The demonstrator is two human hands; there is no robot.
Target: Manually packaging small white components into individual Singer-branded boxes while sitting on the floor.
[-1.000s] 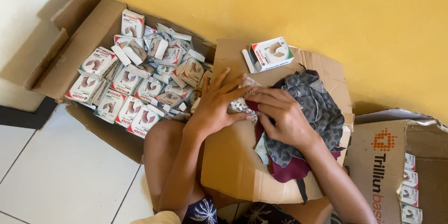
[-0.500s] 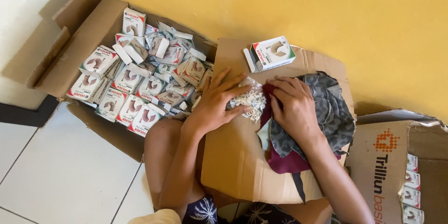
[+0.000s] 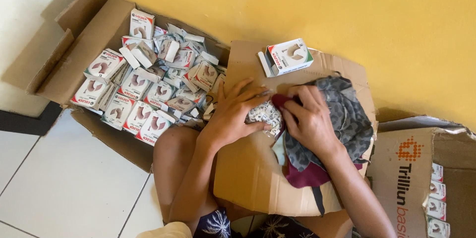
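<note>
A small clear plastic bag of tiny white parts (image 3: 264, 114) rests on a flat sheet of cardboard (image 3: 248, 173) across my lap. My left hand (image 3: 232, 114) is closed around the bag's left side. My right hand (image 3: 310, 119) presses a dark red and grey patterned cloth (image 3: 347, 114) against the bag's right side, fingers curled over the cloth. One small white box with a window (image 3: 288, 56), its flap open, lies on the cardboard's far edge near the wall.
An open cardboard carton (image 3: 74, 45) at left holds several small white boxes (image 3: 144, 94) in a loose heap. Another carton (image 3: 421, 178) at right shows a few similar boxes. A yellow wall (image 3: 322, 5) stands behind; white floor tiles (image 3: 59, 183) lie at lower left.
My right hand has slid left with the cloth onto the bag, which has shifted slightly. My left hand kept its hold.
</note>
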